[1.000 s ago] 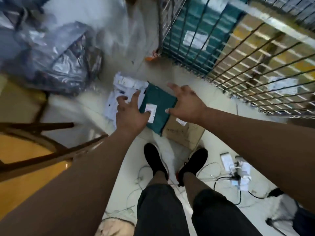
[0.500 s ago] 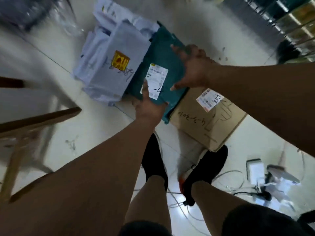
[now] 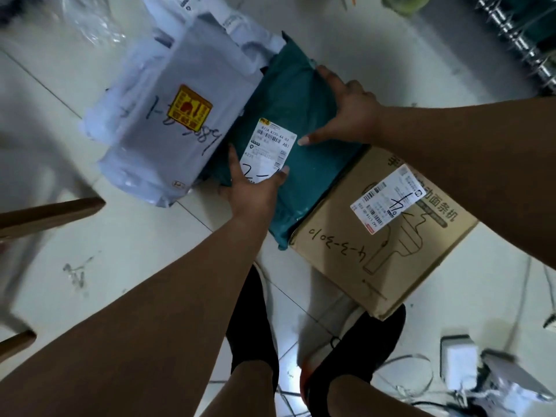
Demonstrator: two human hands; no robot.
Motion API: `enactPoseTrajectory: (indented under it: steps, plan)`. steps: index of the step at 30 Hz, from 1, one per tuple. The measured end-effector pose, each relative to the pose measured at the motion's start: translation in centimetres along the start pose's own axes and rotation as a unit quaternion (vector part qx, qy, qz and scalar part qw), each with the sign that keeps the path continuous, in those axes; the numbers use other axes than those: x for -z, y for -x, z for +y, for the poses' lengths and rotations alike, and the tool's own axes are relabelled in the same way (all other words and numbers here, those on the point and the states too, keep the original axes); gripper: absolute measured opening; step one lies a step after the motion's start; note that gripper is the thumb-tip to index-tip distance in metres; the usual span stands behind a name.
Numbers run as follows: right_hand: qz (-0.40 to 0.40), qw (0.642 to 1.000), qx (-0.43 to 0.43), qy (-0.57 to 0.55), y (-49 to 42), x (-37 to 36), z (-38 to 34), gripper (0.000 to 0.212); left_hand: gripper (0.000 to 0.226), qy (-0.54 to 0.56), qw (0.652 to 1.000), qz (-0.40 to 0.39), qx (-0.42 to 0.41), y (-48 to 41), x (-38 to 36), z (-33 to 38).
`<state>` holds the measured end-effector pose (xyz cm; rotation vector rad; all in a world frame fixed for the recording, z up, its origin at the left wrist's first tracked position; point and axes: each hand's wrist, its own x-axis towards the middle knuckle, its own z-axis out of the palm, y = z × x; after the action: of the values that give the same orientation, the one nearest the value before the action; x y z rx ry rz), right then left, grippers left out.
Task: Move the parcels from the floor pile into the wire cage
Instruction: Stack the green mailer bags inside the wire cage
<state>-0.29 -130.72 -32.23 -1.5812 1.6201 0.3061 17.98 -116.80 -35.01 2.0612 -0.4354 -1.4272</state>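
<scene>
Teal mailer (image 3: 310, 115), label (image 3: 270, 149) "K235", between left hand (image 3: 252, 191) and right hand (image 3: 346, 115) — box (image 3: 391, 260) "4-3-3010"

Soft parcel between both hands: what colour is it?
The soft parcel is dark teal green with a white shipping label, clearest in the head view.

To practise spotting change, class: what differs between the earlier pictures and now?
Both hands came down onto the teal parcel: the left hand now grips its near edge at the label, the right hand its far side. The parcel, the white bag and the cardboard box lie where they were.
</scene>
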Motion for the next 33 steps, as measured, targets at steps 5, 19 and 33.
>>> enactPoseTrajectory:
  steps: [5, 19, 33]
  plan:
    - [0.034, 0.999, 0.011, -0.015, 4.1, 3.9, 0.0, 0.13, 0.119, -0.016, 1.0, -0.007, -0.016, 4.2, 0.5, 2.4]
    - [0.056, 0.997, -0.022, -0.039, 30.5, 18.2, -5.9, 0.127, 0.128, -0.255, 0.951, -0.101, -0.142, 23.0, 8.0, 22.8]
    - [0.159, 0.982, -0.059, -0.084, 54.0, 39.0, -17.9, 0.131, 0.119, -0.423, 0.828, -0.19, -0.316, 44.3, 16.5, 53.2]
